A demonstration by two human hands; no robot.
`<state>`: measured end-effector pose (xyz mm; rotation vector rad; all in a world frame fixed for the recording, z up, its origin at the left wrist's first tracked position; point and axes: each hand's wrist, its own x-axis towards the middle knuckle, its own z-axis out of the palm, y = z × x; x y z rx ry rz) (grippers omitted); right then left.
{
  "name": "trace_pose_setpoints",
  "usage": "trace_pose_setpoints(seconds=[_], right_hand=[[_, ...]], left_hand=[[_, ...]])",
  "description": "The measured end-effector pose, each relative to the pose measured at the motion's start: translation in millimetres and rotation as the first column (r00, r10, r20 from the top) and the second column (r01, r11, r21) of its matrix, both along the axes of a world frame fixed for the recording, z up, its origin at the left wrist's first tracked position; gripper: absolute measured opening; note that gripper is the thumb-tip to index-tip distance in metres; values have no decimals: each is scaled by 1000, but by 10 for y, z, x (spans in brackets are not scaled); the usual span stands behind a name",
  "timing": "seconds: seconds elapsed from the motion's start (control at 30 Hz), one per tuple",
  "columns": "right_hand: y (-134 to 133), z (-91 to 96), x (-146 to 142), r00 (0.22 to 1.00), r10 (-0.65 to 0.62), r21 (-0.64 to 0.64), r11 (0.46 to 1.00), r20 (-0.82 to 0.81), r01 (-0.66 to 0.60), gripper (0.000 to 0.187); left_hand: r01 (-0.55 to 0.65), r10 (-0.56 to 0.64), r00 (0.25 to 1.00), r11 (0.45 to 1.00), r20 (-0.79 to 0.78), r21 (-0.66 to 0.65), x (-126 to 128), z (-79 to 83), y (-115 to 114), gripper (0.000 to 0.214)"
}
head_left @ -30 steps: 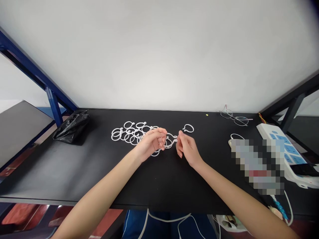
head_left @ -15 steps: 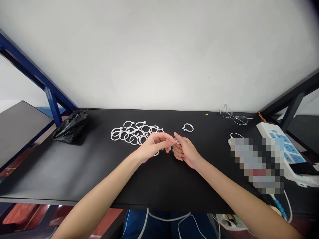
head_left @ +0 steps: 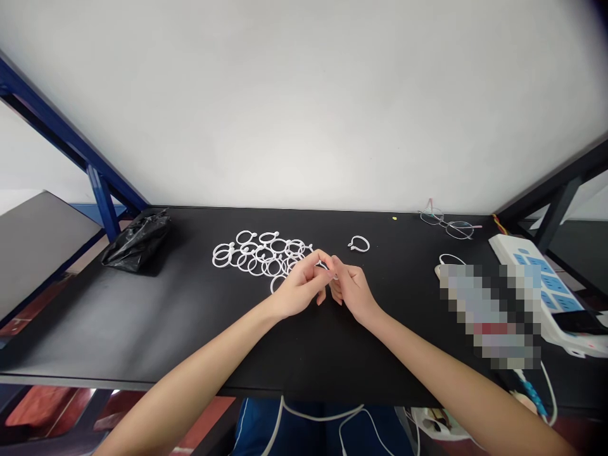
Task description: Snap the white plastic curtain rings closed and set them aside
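Note:
My left hand [head_left: 304, 285] and my right hand [head_left: 354, 288] meet over the middle of the table, fingertips touching. Both pinch a small white plastic ring [head_left: 335, 277], most of it hidden behind the fingers. To the left, partly behind my left hand, lies a loose pile of white open rings [head_left: 256, 258] with small knobs at their ends. A single white ring [head_left: 361, 238] with its gap spread apart lies on the table beyond my right hand.
The black table [head_left: 142, 329] backs onto a white wall. A crumpled black plastic bag [head_left: 137, 244] lies at the left. Eyeglasses [head_left: 458, 229], a blurred-out device [head_left: 489, 316] and a white power strip [head_left: 546, 278] with cables stand at the right.
My left hand has shifted slightly right and turned, its fingers bending more. My right hand has moved a little left, closing in on it. More of the ring pile shows.

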<state>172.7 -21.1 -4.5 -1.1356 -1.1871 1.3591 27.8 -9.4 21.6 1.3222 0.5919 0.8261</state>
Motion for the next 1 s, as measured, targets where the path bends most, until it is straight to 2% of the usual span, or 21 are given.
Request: trace_pose_setpoints(seconds=[0.43,0.77,1.0], right_hand=[[-45,-32,-31,994,-83,52,995,64,80,63],[-56,-32,-31,997,-53,65,997,52,49,62],[-69,-68,-49,992,-96,97,991,80,88,60]], left_hand=[[-117,120,992,987,-21,111,67,-113,-57,25],[-53,57,998,992,-28,110,24,-77,-28,23],[-60,74,995,975,-60,216,17,-129,-22,20]])
